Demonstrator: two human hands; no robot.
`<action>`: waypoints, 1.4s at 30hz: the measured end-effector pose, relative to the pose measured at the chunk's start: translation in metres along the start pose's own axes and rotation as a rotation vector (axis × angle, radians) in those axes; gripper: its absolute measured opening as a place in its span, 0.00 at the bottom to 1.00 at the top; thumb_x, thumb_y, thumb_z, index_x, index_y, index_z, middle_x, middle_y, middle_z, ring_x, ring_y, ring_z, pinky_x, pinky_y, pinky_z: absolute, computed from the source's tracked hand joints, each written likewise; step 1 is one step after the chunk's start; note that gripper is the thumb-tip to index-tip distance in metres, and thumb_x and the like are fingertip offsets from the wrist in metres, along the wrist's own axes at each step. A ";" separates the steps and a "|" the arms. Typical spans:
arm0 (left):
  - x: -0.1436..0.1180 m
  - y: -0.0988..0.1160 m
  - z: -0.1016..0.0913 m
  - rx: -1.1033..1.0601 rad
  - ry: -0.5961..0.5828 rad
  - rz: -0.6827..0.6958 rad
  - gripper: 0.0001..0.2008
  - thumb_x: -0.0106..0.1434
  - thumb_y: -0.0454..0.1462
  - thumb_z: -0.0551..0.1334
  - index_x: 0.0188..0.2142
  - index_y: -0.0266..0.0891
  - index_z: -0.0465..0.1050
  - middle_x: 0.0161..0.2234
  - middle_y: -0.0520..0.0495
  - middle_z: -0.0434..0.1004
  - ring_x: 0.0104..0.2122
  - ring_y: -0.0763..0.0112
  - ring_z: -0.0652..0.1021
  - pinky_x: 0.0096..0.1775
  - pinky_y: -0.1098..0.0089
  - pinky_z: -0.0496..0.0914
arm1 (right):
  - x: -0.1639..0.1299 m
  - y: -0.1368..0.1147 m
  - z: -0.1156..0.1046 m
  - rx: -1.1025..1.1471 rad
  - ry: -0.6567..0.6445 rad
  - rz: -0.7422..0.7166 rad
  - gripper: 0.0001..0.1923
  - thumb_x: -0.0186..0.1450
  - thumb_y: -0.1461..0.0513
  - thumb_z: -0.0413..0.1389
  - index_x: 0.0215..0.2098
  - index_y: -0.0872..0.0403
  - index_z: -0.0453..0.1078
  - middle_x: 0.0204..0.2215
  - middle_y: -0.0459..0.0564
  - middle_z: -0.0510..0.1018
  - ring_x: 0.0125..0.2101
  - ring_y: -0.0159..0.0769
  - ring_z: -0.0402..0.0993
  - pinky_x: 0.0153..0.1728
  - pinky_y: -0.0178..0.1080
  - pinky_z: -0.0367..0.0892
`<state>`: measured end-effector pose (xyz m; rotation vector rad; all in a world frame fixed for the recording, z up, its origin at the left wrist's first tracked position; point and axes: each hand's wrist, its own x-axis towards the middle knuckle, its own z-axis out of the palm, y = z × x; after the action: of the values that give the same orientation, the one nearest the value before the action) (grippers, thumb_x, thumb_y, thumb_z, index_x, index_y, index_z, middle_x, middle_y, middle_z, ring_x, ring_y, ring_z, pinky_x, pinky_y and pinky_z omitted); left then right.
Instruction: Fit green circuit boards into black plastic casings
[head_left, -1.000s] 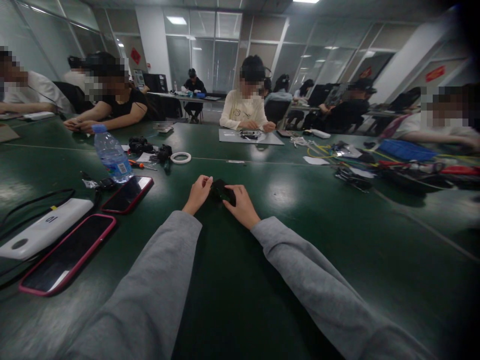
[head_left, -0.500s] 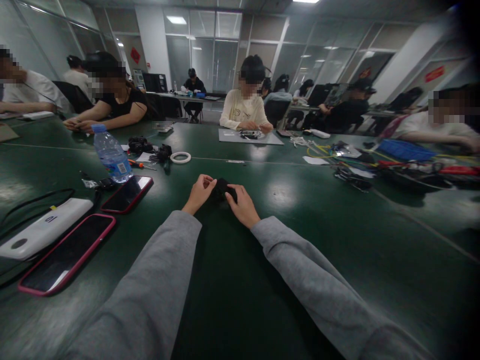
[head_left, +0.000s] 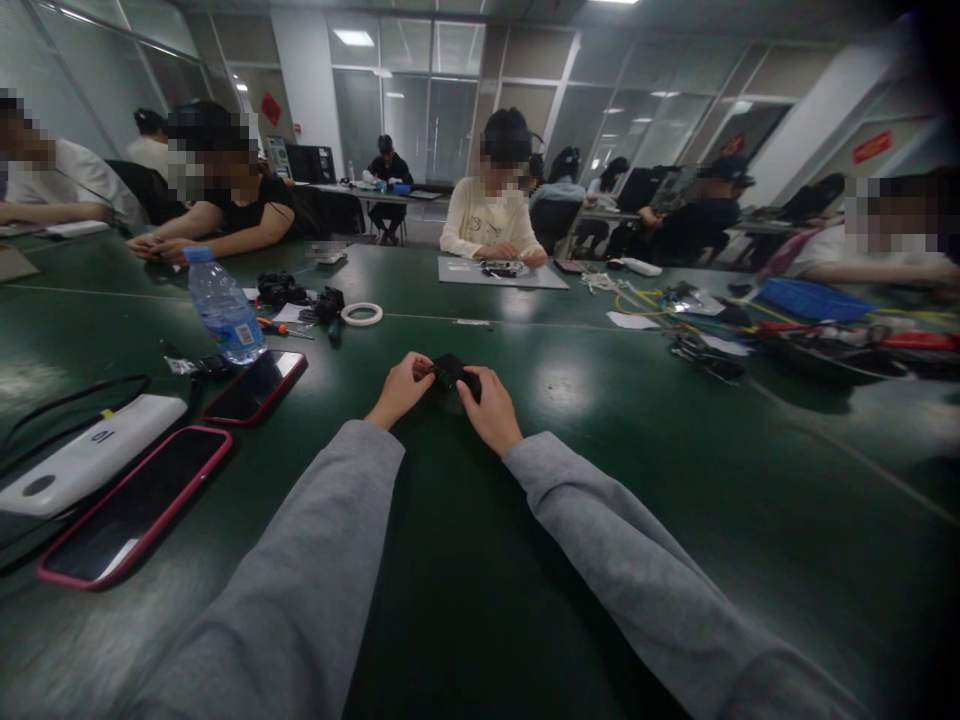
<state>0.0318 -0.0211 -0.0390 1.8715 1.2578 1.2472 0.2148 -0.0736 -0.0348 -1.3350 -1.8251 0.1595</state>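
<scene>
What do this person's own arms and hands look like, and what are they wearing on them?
Both arms are covered by long, loose grey sleeves of a soft, plain fabric with no visible print or markings, ending at the wrists. The left hand and right hand are bare: no gloves, and no rings, watch or bracelet that can be made out at this size.

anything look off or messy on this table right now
Nothing looks spilled or broken. Both hands, left and right, hold a small black part just over the green table. The water bottle stands upright and capped, and two phones lie flat. The only untidy spot is the tangle of cables at the far right.
</scene>
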 end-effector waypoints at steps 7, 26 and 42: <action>-0.002 0.005 -0.003 0.149 0.007 -0.035 0.05 0.58 0.37 0.62 0.35 0.39 0.70 0.34 0.49 0.77 0.34 0.70 0.76 0.38 0.68 0.69 | 0.001 0.001 0.000 0.060 0.009 0.009 0.16 0.66 0.57 0.50 0.49 0.54 0.65 0.45 0.55 0.70 0.45 0.42 0.69 0.49 0.46 0.66; -0.007 0.012 -0.004 0.293 0.094 -0.057 0.02 0.62 0.37 0.60 0.35 0.41 0.69 0.35 0.48 0.78 0.35 0.68 0.77 0.39 0.66 0.69 | 0.005 0.003 -0.004 0.200 -0.024 0.048 0.15 0.66 0.56 0.51 0.48 0.53 0.68 0.44 0.52 0.73 0.45 0.39 0.70 0.48 0.44 0.65; -0.005 0.010 -0.004 0.289 0.138 -0.093 0.02 0.61 0.36 0.61 0.34 0.41 0.71 0.35 0.48 0.78 0.35 0.69 0.78 0.40 0.67 0.70 | 0.005 0.015 0.000 0.095 0.063 0.153 0.19 0.66 0.51 0.50 0.50 0.52 0.68 0.44 0.54 0.73 0.43 0.43 0.70 0.46 0.46 0.66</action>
<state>0.0318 -0.0300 -0.0310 1.9226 1.6551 1.2149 0.2252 -0.0637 -0.0401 -1.3967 -1.6425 0.2791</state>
